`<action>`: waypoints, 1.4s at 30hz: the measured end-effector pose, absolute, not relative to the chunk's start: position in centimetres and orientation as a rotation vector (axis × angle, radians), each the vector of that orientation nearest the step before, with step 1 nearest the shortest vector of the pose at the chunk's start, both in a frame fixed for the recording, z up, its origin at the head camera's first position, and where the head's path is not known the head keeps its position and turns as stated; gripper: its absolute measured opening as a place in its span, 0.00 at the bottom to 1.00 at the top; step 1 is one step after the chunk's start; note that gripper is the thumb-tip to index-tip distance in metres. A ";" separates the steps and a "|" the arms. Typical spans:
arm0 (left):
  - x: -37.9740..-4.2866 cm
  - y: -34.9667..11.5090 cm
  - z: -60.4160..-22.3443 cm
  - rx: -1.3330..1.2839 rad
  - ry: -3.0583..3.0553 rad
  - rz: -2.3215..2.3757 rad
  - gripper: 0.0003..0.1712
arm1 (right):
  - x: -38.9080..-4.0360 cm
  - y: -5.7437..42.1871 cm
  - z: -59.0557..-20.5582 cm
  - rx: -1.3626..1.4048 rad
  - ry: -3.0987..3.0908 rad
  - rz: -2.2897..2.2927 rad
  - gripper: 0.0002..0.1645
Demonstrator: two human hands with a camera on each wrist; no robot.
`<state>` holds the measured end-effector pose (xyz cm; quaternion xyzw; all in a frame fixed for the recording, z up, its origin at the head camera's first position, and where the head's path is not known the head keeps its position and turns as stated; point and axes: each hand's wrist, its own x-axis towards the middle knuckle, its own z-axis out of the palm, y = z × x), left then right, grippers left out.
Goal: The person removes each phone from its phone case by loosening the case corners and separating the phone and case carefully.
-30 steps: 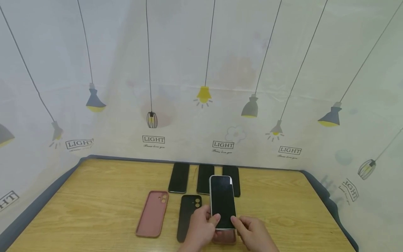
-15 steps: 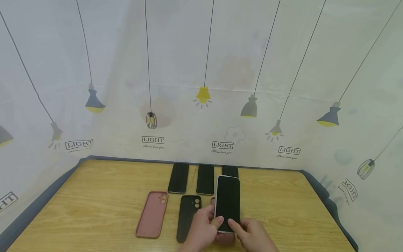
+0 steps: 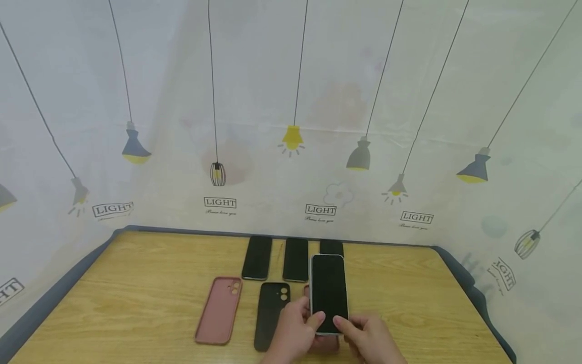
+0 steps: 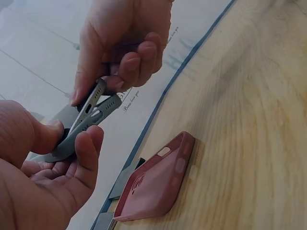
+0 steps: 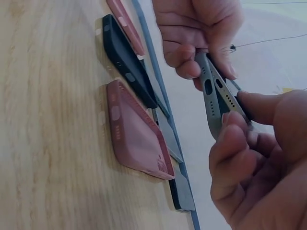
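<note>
Both hands hold a dark-screened phone (image 3: pixel 329 288) raised over the table, screen facing up. A grey-green phone case (image 4: pixel 103 110) lies under it; in both wrist views the phone's bottom end with its charging port (image 5: pixel 219 83) tilts out of the case, the gap wider toward the right hand. My left hand (image 3: pixel 295 326) grips the left lower corner, thumb on the screen and fingers curled beneath the case. At the opposite corner my right hand (image 3: pixel 370 333) pinches, its thumb on the screen and its fingers under the case. The case's back is mostly hidden in the head view.
A pink phone case (image 3: pixel 219 311) and a black one (image 3: pixel 268 318) lie left of the hands. Another pink case (image 5: pixel 136 132) lies below them. Along the back edge of the wooden table (image 3: pixel 423 303) are three dark phones, including the leftmost phone (image 3: pixel 257 258). A lamp-print cloth (image 3: pixel 254 101) stands behind.
The held phone has shifted slightly right from a second ago, both hands still on it. The right thumb slid inward over the screen, then back toward the phone's right edge.
</note>
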<state>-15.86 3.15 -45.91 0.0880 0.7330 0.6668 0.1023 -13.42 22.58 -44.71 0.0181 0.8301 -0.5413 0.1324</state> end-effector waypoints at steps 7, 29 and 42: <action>-16.1 3.2 -46.0 0.259 2.124 2.025 0.08 | -13.6 23.1 -44.4 -0.017 2.310 -1.722 0.27; -16.0 3.6 -45.8 0.243 1.899 2.096 0.10 | -13.8 24.5 -45.1 0.029 2.020 -2.022 0.15; -16.3 3.9 -46.2 0.222 1.959 2.029 0.07 | -14.4 26.6 -44.6 0.132 2.096 -2.043 0.15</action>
